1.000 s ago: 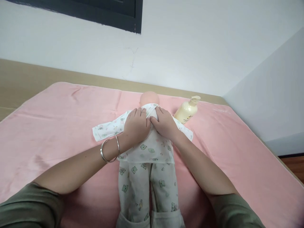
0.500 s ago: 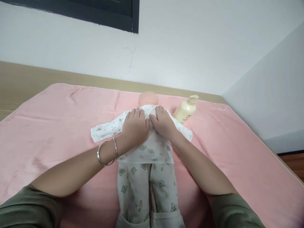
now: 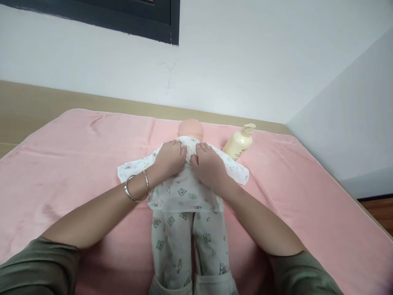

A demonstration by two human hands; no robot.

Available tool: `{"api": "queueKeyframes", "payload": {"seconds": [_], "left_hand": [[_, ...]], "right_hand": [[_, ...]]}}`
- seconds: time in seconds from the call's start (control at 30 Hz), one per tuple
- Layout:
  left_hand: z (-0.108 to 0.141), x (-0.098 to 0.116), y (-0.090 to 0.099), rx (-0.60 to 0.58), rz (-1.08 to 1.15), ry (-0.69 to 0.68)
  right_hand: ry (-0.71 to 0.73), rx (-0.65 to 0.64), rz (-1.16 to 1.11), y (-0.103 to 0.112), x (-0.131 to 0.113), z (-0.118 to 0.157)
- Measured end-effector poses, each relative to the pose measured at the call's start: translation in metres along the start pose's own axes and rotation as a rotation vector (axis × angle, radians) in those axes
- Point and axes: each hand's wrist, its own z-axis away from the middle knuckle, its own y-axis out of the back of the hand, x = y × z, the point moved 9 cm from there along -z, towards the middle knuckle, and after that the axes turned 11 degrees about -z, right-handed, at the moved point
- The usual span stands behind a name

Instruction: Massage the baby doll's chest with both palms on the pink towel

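A doll (image 3: 190,128) lies on a pink cloth, its head toward the wall. It is dressed in a white patterned top (image 3: 190,196) and matching trousers (image 3: 175,241), with both sleeves spread out sideways. My left hand (image 3: 172,157) is closed on the upper part of the top, left of the neckline. Close beside it, my right hand (image 3: 208,164) pinches the fabric right of the neckline. A small gap of gathered cloth shows between the two hands. The doll's face is not visible.
Beyond the right sleeve a cream pump bottle (image 3: 238,143) leans on the cloth. The pink cloth (image 3: 76,155) covers most of a wooden surface (image 3: 37,96). A white wall (image 3: 233,61) with a dark frame (image 3: 153,18) rises behind.
Both hands have shifted slightly, the left one a little to the left, widening the gap between them. More of the top's gathered neckline now shows.
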Motion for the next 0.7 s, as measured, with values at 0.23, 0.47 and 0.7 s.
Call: {"api": "queueKeyframes", "payload": {"seconds": [0.23,0.47,0.7], "left_hand": [[0.027,0.031,0.032,0.140,-0.072,-0.003],[0.009,0.024,0.007,0.052,-0.057,-0.196],[0.006,0.017,0.006,0.109,-0.069,-0.099]], "right_hand": [[-0.103,-0.086,-0.064,-0.004,0.032,-0.024],[0.051,-0.020,0.104,-0.002,-0.009,0.008],[0.055,-0.011,-0.017,-0.004,-0.001,-0.001]]}}
